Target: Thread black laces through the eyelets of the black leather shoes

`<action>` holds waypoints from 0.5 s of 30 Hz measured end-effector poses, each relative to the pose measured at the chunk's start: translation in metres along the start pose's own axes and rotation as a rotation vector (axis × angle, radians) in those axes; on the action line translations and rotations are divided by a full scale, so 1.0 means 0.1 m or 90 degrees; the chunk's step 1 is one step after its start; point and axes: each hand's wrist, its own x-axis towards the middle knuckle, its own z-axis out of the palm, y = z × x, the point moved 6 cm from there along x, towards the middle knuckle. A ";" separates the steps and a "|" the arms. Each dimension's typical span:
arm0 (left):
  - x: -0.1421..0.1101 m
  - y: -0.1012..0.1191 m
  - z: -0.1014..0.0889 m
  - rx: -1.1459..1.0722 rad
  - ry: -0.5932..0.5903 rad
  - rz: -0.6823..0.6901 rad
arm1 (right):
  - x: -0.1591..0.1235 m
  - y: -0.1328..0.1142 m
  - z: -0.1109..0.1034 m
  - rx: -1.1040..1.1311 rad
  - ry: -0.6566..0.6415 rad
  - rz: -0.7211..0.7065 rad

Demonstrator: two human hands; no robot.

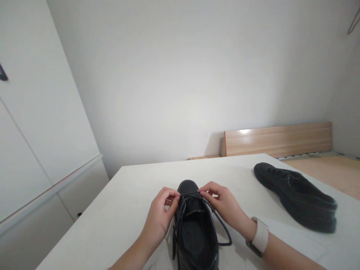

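A black lace-up shoe (215,240) stands on the white table in front of me, its toe pointing away and its opening toward me. My left hand (163,208) pinches the black shoelace at the left side of the lacing, thumb against fingertips. On the other side, my right hand (218,198) pinches the shoelace (225,227) too, with a wristband on that wrist. Between the two hands the lace runs across the front of the shoe. One loose part of it loops out to the right and down onto the table; another hangs along the shoe's left side.
A second black shoe (295,195) lies at the right of the white table (135,187). Behind the table are a wooden headboard (278,140) and a bed (326,170). White cabinets (36,112) stand on the left.
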 end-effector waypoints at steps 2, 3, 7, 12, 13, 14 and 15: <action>-0.01 0.11 0.00 0.017 0.022 0.028 | -0.01 -0.05 0.01 -0.020 0.017 -0.034; -0.02 0.17 0.00 0.025 0.028 0.046 | -0.02 -0.09 0.01 -0.027 0.024 -0.051; -0.07 0.41 0.02 0.071 -0.002 0.107 | -0.05 -0.22 -0.01 -0.005 0.042 -0.125; -0.08 0.48 -0.06 0.114 -0.037 0.117 | -0.11 -0.33 -0.18 0.094 0.117 -0.159; -0.07 0.47 -0.11 0.135 -0.027 0.118 | -0.11 -0.35 -0.24 0.084 0.141 -0.165; -0.05 0.45 -0.18 0.167 -0.012 0.125 | -0.11 -0.37 -0.31 0.061 0.168 -0.173; -0.02 0.44 -0.27 0.211 0.009 0.138 | -0.11 -0.40 -0.38 0.025 0.195 -0.183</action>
